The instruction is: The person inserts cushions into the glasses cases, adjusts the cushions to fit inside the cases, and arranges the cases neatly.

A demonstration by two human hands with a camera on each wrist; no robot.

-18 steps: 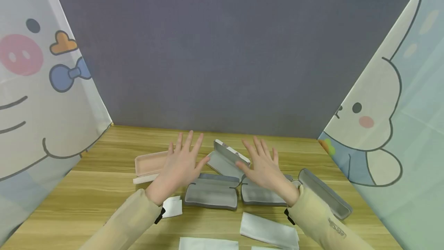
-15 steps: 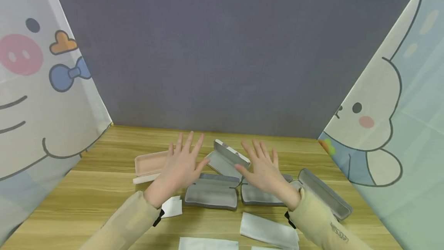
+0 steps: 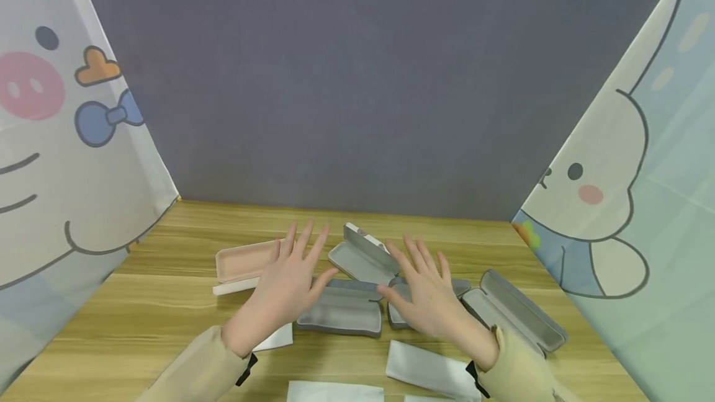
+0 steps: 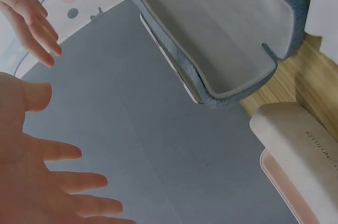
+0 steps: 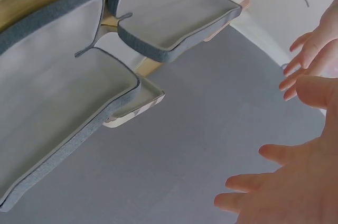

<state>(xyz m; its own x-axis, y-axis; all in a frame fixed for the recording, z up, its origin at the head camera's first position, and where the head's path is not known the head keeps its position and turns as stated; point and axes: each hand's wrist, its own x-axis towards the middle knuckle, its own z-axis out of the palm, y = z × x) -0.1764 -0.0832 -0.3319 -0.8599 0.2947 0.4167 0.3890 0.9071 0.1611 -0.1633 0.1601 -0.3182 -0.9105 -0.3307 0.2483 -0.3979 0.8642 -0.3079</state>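
Note:
My left hand (image 3: 286, 283) hovers with fingers spread, holding nothing, between an open eyeglass case with pink lining (image 3: 240, 263) and an open grey eyeglass case (image 3: 341, 315). To the right, my right hand (image 3: 429, 298) is spread the same way, overlapping a second grey case (image 3: 397, 316) in the head view. Behind and between the hands lies an open white case with grey lining (image 3: 357, 260). A long grey case (image 3: 522, 309) stands open beyond the right wrist. Both wrist views show the straight fingers apart from the cases.
Folded white cloths lie nearer my body: one (image 3: 427, 368) before the right hand, another (image 3: 335, 392) at the front middle, and one (image 3: 277, 338) partly under the left wrist. A dark grey panel (image 3: 346, 92) closes off the back of the wooden table (image 3: 139, 303), with printed curtains at both sides.
Both hands have drawn back slightly toward my body, fingers still spread. More of the long case at the right shows now. The cases and cloths stay where they were.

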